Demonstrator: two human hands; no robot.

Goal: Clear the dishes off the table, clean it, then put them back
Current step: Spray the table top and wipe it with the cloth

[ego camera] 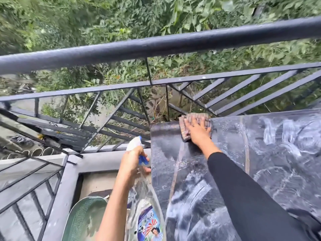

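A: What could go wrong?
B: The right hand point(196, 132), fingers flat, presses the cloth point(202, 117) on the table point(260, 153) corner at frame center; overshoot could drop it past the railing point(156, 46).
A: Left hand point(132, 162)?
B: Its grip wraps the spray bottle point(144, 197).

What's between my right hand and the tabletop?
A cleaning cloth: the right hand presses on it at the far left corner of the table, in the head view. The left hand holds a spray bottle.

black table point(278, 153) with white soapy swirls all over, brownish checked cloth point(205, 118), clear bottle point(145, 197) with white nozzle, blue trigger, bright label, dark grey railing point(156, 44), green mesh thing point(83, 220) near left
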